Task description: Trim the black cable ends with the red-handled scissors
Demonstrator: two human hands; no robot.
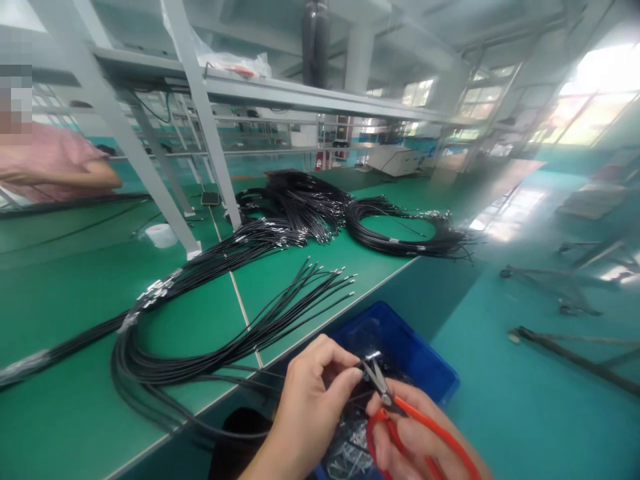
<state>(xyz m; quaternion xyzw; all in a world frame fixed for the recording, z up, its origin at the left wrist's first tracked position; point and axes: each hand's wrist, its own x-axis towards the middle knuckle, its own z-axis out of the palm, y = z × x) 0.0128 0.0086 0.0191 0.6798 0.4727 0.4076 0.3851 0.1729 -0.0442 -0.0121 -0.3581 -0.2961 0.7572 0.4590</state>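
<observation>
My left hand (316, 393) is closed in a pinch on what looks like the end of a black cable, mostly hidden by the fingers. Red-handled scissors (385, 395) are in my right hand (407, 427), their blades slightly parted and their tips right beside my left fingertips. Several black cables (210, 367) curve along the bench edge and run behind my left hand. Below both hands stands a blue bin (425, 357) holding clear plastic bags and small pale pieces (350, 460).
A green bench (190, 320) carries a black cable pile (305, 200), a coiled bundle (390, 243) and a long bundle (165, 287) with pale ends. Grey shelf posts (205, 113) rise from it. A person in a pink top (65, 163) is at the far left.
</observation>
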